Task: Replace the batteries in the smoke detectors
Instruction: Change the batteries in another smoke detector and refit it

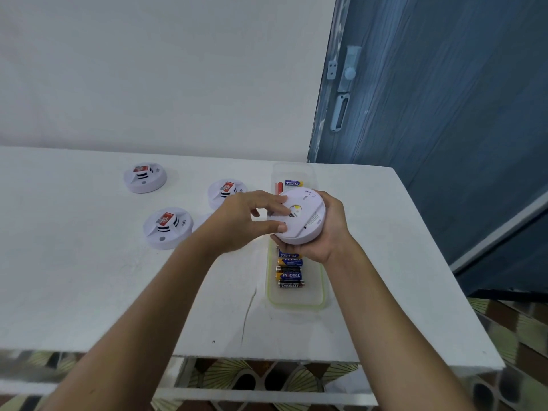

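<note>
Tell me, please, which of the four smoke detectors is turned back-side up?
The smoke detector gripped by left hand and right hand shows its back; the other three lie on the table, red-labelled fronts up.

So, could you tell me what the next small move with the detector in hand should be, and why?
Probably twist the back cover off with the left hand while the right hand steadies the smoke detector. It is held back side up above the tray of batteries, the left hand grips its back, and that back looks closed, so no battery can go in yet.
</note>
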`<state>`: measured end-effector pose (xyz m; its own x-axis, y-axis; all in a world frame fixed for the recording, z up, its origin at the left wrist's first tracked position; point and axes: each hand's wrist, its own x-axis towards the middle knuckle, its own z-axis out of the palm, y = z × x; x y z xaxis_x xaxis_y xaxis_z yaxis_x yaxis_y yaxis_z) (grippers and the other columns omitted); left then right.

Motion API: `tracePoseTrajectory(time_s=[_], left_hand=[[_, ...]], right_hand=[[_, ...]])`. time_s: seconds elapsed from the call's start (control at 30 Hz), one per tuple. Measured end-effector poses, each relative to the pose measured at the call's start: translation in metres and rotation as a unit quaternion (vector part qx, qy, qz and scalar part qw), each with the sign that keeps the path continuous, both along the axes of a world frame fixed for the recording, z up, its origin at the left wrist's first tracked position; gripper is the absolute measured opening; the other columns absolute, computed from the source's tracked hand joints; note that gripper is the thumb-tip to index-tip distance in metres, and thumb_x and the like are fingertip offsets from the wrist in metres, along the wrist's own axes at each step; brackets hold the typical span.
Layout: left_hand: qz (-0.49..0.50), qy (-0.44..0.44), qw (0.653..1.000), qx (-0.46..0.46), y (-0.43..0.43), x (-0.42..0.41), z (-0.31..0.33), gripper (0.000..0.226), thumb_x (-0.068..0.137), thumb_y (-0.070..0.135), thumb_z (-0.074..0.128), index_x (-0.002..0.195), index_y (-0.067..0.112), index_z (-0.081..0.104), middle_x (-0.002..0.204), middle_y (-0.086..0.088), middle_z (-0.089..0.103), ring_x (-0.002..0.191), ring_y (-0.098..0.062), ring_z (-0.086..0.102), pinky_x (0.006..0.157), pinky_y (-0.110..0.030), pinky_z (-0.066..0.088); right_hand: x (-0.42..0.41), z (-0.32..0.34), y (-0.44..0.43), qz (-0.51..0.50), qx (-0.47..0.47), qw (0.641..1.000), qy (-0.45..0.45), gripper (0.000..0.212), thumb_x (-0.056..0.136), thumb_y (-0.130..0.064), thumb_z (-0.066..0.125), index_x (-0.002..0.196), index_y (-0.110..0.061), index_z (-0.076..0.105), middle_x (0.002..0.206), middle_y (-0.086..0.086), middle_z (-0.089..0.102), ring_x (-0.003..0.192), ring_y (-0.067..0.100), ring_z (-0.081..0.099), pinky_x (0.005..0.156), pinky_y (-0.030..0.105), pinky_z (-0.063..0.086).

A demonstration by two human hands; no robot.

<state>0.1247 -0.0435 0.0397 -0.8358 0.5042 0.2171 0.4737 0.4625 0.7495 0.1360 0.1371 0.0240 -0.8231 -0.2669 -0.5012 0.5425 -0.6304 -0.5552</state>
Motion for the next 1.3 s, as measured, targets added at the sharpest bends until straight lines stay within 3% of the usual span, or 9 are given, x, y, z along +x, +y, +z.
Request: tracePoseTrajectory(time_s=[0.13,0.33,0.47,0.63,0.83,0.97,1.07,1.23,1.3], left_hand=[[-0.003,0.016,0.998,-0.054,0.002,0.002,-0.001,0.016,0.087,0.033,0.069,0.103,0.031,0.074,0.124,0.024,0.056,0.107,0.017,0.048,0.077,-0.006,0.039],[0.106,-0.05,0.993,-0.011,0.015,0.003,0.001,0.019,0.071,0.041,0.082,0.078,0.024,0.079,0.112,0.014,0.068,0.101,0.004,0.059,0.082,-0.012,0.043],[0.144,-0.098,0.984,0.039,0.02,0.006,0.003,0.048,0.061,0.036,0.09,0.102,0.019,0.072,0.098,0.01,0.07,0.091,-0.004,0.065,0.084,-0.024,0.054],[0.132,-0.091,0.987,0.019,0.02,0.008,0.0,0.065,0.064,0.034,0.088,0.123,0.02,0.063,0.105,0.009,0.067,0.093,-0.008,0.063,0.085,-0.029,0.055],[0.116,-0.064,0.991,-0.009,0.017,0.008,0.0,0.065,0.065,0.035,0.086,0.124,0.022,0.06,0.11,0.009,0.063,0.097,-0.007,0.06,0.077,-0.019,0.052],[0.058,-0.017,0.998,-0.033,0.017,0.013,0.003,0.07,0.062,0.035,0.082,0.127,0.024,0.058,0.117,0.009,0.058,0.104,-0.008,0.057,0.088,-0.02,0.05],[0.049,-0.005,0.998,-0.032,0.018,0.016,0.004,0.072,0.061,0.037,0.078,0.129,0.023,0.059,0.118,0.008,0.058,0.103,-0.007,0.057,0.088,-0.018,0.049],[0.058,0.007,0.998,-0.036,0.02,0.015,0.002,0.073,0.058,0.04,0.074,0.127,0.024,0.059,0.116,0.007,0.059,0.101,-0.008,0.058,0.088,-0.025,0.051],[0.085,0.01,0.996,-0.017,0.02,0.015,0.003,0.07,0.057,0.04,0.073,0.124,0.024,0.06,0.114,0.008,0.06,0.1,-0.008,0.058,0.085,-0.027,0.053]], right_hand=[[0.0,-0.003,-0.001,-0.015,-0.009,1.0,-0.016,0.04,0.088,-0.044,0.046,0.106,-0.014,0.066,0.093,0.016,0.07,0.089,0.032,0.061,0.077,0.041,0.051],[-0.001,-0.006,-0.01,-0.028,0.046,0.998,-0.015,0.041,0.091,-0.052,0.045,0.103,-0.019,0.067,0.095,0.014,0.069,0.089,0.031,0.061,0.079,0.042,0.052],[-0.002,-0.008,-0.013,-0.03,0.076,0.997,-0.002,0.045,0.09,-0.053,0.043,0.105,-0.018,0.067,0.1,0.014,0.068,0.094,0.032,0.061,0.083,0.043,0.051],[-0.002,-0.009,-0.015,-0.025,0.085,0.996,0.009,0.048,0.09,-0.052,0.041,0.106,-0.018,0.071,0.102,0.011,0.072,0.099,0.029,0.062,0.09,0.043,0.047],[-0.001,-0.011,-0.019,-0.021,0.093,0.995,0.003,0.056,0.091,-0.055,0.038,0.122,-0.02,0.069,0.124,0.014,0.068,0.108,0.03,0.059,0.091,0.044,0.047],[0.003,-0.005,-0.015,-0.005,0.098,0.995,-0.011,0.042,0.091,-0.05,0.041,0.091,-0.021,0.071,0.093,0.01,0.071,0.091,0.027,0.06,0.08,0.038,0.048],[0.003,-0.003,-0.011,-0.002,0.094,0.996,-0.008,0.039,0.091,-0.048,0.044,0.082,-0.019,0.069,0.077,0.008,0.072,0.083,0.026,0.06,0.073,0.034,0.047],[0.004,-0.005,-0.013,0.004,0.093,0.996,0.004,0.04,0.092,-0.051,0.041,0.089,-0.021,0.069,0.081,0.005,0.074,0.082,0.024,0.062,0.066,0.031,0.049],[0.003,-0.003,-0.013,0.005,0.088,0.996,0.019,0.044,0.091,-0.052,0.04,0.097,-0.021,0.072,0.095,0.006,0.075,0.088,0.026,0.064,0.068,0.032,0.052]])
